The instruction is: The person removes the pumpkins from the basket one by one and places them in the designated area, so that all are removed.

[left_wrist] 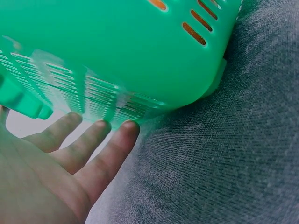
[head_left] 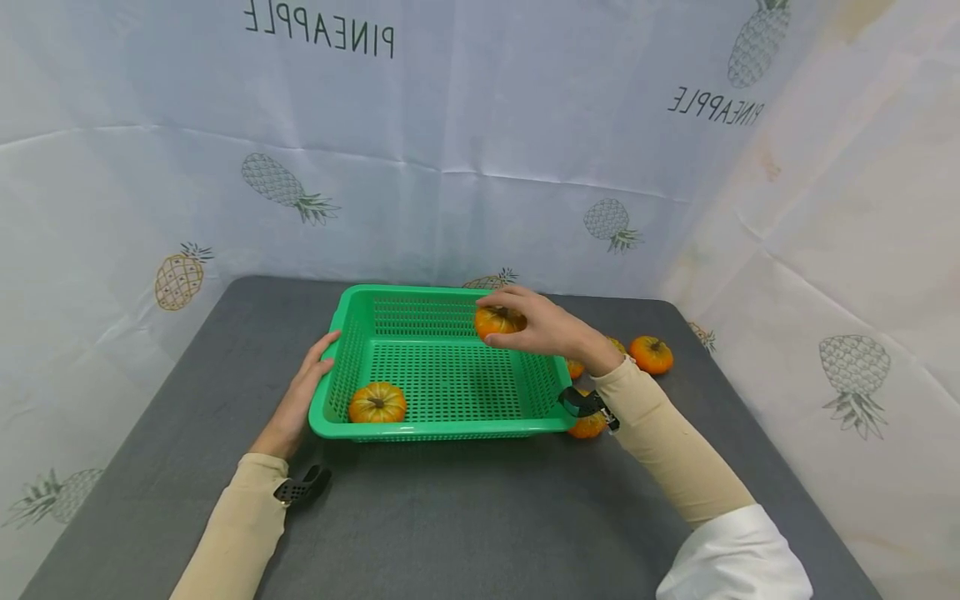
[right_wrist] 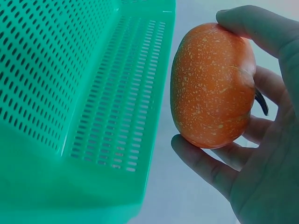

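My right hand holds a small orange pumpkin over the far right part of a green plastic basket. In the right wrist view its thumb and fingertips grip the pumpkin's sides, and the dark stem points toward the palm. Another small pumpkin lies in the basket's near left corner. At the basket's left side is my left hand, with fingertips at the rim. The left wrist view shows its fingers fairly straight, tips against the slotted outer wall.
Right of the basket, several more pumpkins lie on the dark grey table, among them one pumpkin farther out and one pumpkin beside the near right corner. A pineapple-print cloth hangs behind the table and along its sides.
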A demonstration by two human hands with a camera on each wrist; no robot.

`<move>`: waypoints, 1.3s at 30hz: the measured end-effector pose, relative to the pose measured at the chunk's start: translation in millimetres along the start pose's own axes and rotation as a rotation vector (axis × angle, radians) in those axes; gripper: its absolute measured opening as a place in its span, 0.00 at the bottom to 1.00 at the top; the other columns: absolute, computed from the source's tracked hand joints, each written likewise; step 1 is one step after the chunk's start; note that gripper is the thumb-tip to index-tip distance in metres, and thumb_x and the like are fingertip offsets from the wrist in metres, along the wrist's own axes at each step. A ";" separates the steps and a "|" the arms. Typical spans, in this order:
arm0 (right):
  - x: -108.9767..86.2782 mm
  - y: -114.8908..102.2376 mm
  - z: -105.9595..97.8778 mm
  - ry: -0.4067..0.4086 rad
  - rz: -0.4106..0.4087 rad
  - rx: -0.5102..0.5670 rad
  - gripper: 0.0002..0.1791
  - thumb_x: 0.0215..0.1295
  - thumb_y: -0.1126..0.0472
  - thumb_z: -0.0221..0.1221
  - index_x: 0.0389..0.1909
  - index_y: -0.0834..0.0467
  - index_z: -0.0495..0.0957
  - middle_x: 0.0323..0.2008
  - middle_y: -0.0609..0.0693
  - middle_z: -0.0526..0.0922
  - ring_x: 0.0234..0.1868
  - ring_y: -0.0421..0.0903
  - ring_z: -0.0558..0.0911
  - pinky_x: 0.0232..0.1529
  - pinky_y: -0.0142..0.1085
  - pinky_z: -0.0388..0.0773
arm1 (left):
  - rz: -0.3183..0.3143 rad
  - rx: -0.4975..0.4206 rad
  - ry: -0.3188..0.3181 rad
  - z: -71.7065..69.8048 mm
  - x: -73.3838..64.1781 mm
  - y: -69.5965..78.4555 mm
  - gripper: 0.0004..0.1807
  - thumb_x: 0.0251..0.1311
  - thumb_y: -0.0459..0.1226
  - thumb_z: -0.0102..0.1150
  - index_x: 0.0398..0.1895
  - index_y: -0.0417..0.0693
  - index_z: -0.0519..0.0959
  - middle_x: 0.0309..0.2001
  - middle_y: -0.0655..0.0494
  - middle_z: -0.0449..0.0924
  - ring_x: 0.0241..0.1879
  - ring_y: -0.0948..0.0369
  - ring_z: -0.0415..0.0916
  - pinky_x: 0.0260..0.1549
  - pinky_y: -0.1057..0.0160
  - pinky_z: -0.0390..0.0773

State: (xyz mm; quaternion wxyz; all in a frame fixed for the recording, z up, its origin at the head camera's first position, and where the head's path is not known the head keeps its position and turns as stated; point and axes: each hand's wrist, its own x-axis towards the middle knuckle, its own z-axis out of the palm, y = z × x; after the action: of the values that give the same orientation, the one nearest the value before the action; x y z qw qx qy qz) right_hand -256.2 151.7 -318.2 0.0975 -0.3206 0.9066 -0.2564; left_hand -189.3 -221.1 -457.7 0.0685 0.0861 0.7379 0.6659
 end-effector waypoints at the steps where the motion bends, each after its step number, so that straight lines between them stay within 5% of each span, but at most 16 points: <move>1: -2.4 1.2 -1.0 0.001 0.007 0.007 0.30 0.71 0.47 0.61 0.71 0.47 0.70 0.68 0.49 0.68 0.56 0.47 0.75 0.54 0.43 0.78 | -0.003 0.003 0.000 -0.1 -0.2 0.5 0.33 0.79 0.59 0.30 0.82 0.73 0.40 0.83 0.53 0.29 0.79 0.44 0.40 0.69 0.37 0.56; 15: -29.4 11.8 -16.2 0.038 0.045 0.044 0.32 0.71 0.48 0.62 0.73 0.48 0.68 0.73 0.54 0.63 0.59 0.50 0.75 0.55 0.45 0.80 | -0.006 -0.001 0.001 2.2 -2.3 4.1 0.33 0.80 0.58 0.30 0.83 0.71 0.39 0.83 0.52 0.29 0.79 0.44 0.41 0.68 0.36 0.55; 30: -53.5 21.6 -25.1 0.086 0.061 0.004 0.32 0.72 0.48 0.62 0.74 0.47 0.67 0.73 0.55 0.63 0.59 0.52 0.75 0.56 0.49 0.77 | -0.006 0.032 -0.009 2.9 -1.5 1.8 0.32 0.79 0.60 0.30 0.82 0.76 0.40 0.83 0.50 0.32 0.76 0.45 0.47 0.55 0.67 0.67; 39: -66.7 27.4 -30.4 0.107 0.078 -0.020 0.32 0.71 0.46 0.62 0.73 0.45 0.67 0.74 0.54 0.63 0.63 0.52 0.73 0.57 0.51 0.76 | -0.011 0.033 -0.011 3.0 -2.8 3.9 0.32 0.79 0.60 0.29 0.81 0.77 0.40 0.83 0.50 0.30 0.76 0.45 0.46 0.54 0.70 0.67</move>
State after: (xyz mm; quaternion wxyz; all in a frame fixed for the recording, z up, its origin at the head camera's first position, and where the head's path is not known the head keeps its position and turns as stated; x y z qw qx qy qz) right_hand -229.4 224.2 -306.0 0.0558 -0.2717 0.9249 -0.2602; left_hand -185.9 -218.3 -454.2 0.0746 0.0868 0.7489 0.6527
